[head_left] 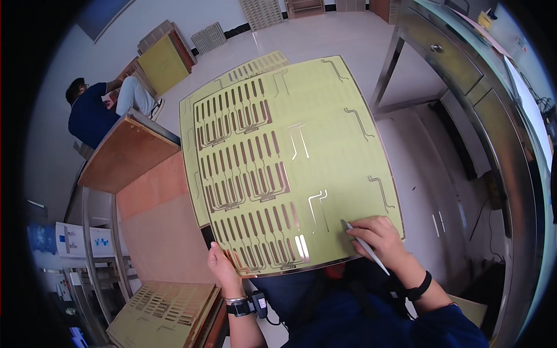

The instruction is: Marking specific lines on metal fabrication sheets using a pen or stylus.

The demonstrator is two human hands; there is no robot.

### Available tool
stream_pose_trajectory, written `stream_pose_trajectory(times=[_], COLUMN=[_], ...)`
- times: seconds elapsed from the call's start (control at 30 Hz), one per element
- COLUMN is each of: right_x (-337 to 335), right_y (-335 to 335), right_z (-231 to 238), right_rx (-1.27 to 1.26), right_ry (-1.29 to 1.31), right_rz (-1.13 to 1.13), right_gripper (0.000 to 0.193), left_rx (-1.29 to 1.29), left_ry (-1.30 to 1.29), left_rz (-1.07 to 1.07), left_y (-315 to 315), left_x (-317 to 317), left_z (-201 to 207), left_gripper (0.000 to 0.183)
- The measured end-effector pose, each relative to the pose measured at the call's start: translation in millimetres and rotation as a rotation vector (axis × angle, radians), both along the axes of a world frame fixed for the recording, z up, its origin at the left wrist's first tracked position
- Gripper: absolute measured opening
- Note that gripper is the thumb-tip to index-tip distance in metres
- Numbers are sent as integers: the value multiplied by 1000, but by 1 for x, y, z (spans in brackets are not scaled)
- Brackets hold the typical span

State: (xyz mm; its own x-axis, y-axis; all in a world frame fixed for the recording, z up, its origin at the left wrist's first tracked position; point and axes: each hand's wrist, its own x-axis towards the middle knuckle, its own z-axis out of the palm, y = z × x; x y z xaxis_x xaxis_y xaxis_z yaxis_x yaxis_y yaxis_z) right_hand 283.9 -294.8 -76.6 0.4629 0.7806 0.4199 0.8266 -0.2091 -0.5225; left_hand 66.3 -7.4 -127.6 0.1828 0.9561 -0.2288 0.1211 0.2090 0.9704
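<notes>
Two hands on one big yellow-green sheet [290, 162], patterned all over with rows of shiny metallic strips and thin bent traces. Propped up on the lap, near edge low against the dark blue clothing, far edge tilted away toward the floor. Looks like a second similar sheet tucked right behind it, peeking out along the left and top edges.

Left hand [223, 268] pinching the sheet's lower left corner, fingers curled shut around the edge, black watch on the wrist. Right hand [380, 238] resting on the lower right part of the sheet, closed around a thin white pen-like tool [364, 246], tip touching the surface just beside one of the bent traces. Black band on that wrist too.

No real containers up close. Stack of slotted boards [165, 313] lying down at lower left, near the left elbow. Copper-brown panels [130, 153] piled on a metal rack to the left.

Pale glossy floor all around. Grey metal desk with drawers [458, 64] off to the right. Another person [96, 113] in dark blue sitting low at upper left, next to more yellow panels [162, 62] leaning near the wall. Grid-like trays [261, 11] further back by the wall.
</notes>
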Motion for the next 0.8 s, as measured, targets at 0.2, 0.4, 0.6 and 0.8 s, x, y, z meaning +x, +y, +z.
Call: stream_pose_trajectory(times=[0.2,0.4,0.6,0.8], right_x=[6,13,15,18], right_y=[8,19,28,31], right_z=[-8,-10,-10,-8], right_rx=[13,33,31,45], right_ry=[-58,-37,-54,-27], right_rz=[-17,-30,-51,-15], right_gripper=[34,36,38,37], left_rx=[1,15,46,35], left_ry=[-26,-38,-64,-55], left_rz=[-13,-47,-29,-48], left_y=[13,21,23,28], left_x=[-1,1,6,5], left_z=[-5,-7,-3,-4], left_gripper=[36,37,37,37])
